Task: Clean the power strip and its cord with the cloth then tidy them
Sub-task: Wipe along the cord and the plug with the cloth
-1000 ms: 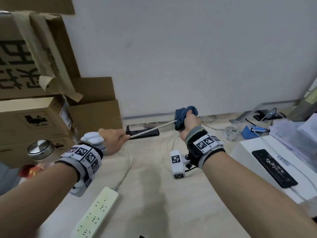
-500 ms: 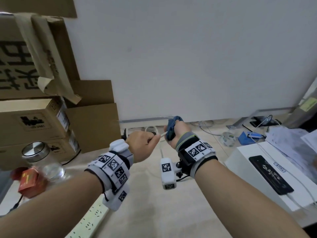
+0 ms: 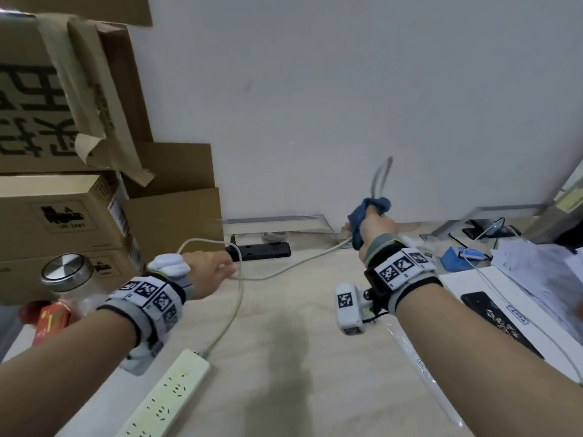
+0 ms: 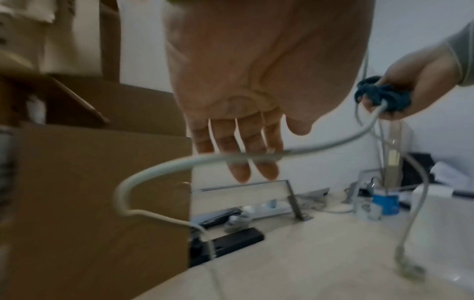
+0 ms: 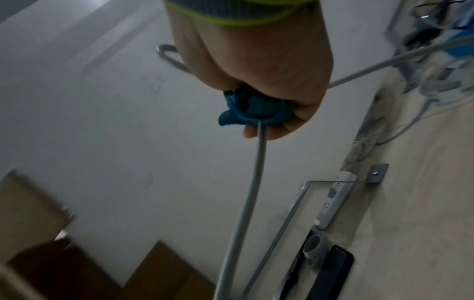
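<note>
The long white plastic power strip point(image 3: 164, 395) lies on the beige desk point(image 3: 284, 357). Its pale grey cord point(image 3: 235, 298) rises past the spread, empty left hand point(image 3: 209, 272) to the right hand point(image 3: 373, 227), fisted around cord and crumpled blue cloth point(image 3: 366, 212) above the strip.

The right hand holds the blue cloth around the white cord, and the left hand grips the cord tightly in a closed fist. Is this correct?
Not quite. The right hand does hold the blue cloth around the white cord, but the left hand is open; the left wrist view shows the cord crossing its straight fingers.
</note>
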The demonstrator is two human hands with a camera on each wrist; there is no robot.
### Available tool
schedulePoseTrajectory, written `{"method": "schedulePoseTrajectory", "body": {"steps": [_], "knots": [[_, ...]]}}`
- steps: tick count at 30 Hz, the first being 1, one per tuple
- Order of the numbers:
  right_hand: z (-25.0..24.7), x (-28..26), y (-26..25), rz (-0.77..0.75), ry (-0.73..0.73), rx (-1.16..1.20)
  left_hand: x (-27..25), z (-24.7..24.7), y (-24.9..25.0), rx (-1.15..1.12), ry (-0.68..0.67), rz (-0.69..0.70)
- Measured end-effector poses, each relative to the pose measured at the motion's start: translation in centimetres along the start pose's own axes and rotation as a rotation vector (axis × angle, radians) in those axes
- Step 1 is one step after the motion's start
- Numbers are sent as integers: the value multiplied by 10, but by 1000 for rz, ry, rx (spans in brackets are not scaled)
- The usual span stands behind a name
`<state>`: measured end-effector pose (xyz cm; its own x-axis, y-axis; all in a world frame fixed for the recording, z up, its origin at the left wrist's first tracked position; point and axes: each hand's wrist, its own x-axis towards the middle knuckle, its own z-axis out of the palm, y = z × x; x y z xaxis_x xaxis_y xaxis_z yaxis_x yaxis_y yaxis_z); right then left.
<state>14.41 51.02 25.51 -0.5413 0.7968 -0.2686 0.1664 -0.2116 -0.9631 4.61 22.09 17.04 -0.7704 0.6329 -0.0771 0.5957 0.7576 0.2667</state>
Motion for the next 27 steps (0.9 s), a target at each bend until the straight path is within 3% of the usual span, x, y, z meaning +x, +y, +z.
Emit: {"method": "schedulePoseTrajectory", "body": {"steps": [2,7,10,13,18,21,27], "knots": [[11,-4,5,-1,-27,-124,4,3,31,-95,-45,-20],[27,-16,17,18,-123,-326,7,14,130,-586,-100,45],[25,-18,19,113,-263,-128,5,18,161,-779,-48,15],[12,-10,13,234,-295,78,-2,21,168,-785,58,49],[-27,27,-2,253,-160,229,-16,32,137,-936,-139,-18],[-33,31,5,240,-168,228,-19,33,118,-1006,-232,-65],[-9,3,15,172,-213,292,-8,15,102,-831,-230,-130]]}}
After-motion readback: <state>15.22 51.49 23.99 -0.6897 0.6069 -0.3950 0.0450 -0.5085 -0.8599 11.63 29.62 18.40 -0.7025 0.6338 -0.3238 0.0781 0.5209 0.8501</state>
